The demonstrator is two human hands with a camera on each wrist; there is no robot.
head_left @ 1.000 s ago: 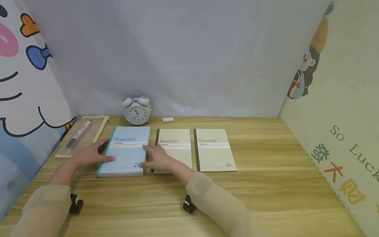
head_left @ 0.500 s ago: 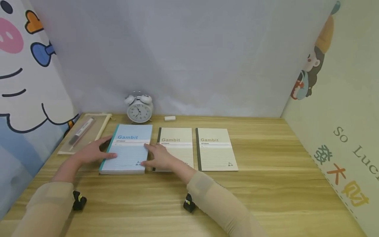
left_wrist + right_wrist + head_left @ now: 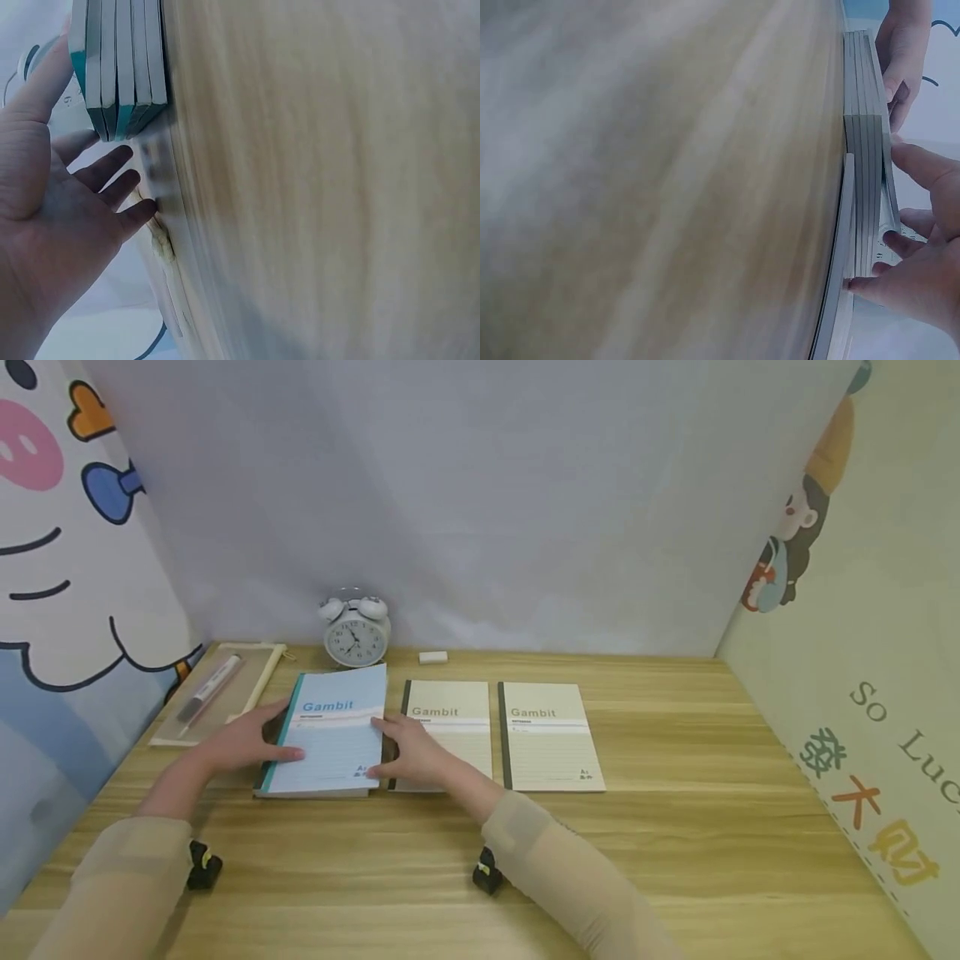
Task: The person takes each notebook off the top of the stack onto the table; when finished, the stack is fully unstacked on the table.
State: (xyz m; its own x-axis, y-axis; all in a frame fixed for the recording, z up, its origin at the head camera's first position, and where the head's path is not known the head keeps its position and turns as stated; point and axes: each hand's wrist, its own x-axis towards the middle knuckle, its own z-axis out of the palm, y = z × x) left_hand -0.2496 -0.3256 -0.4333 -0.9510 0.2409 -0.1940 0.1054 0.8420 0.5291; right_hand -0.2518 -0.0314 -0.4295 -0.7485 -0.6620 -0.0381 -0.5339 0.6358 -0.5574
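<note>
A blue Gambit notebook (image 3: pixel 337 745) tops a stack of several notebooks (image 3: pixel 862 187) at the left of the table. Its right side is tilted up off the stack, so a gap shows under its edge. My right hand (image 3: pixel 415 750) pinches that raised edge, thumb on the cover and fingertips below it. On the spine side, my left hand (image 3: pixel 242 742) rests its thumb on the cover. In the left wrist view, the other fingers (image 3: pixel 105 172) of that hand spread loosely beside the teal and dark spines.
Two cream Gambit notebooks, one partly behind my right hand (image 3: pixel 457 727) and one farther right (image 3: pixel 551 739), lie flat. A white alarm clock (image 3: pixel 356 639) and a white eraser (image 3: pixel 432 657) stand at the back. A mesh zip pouch (image 3: pixel 251 681) with a marker (image 3: pixel 217 678) lies left.
The top blue notebook has risen along its right side and shifted slightly right over the stack. My right hand has moved up with it; the left hand stays by the spine.
</note>
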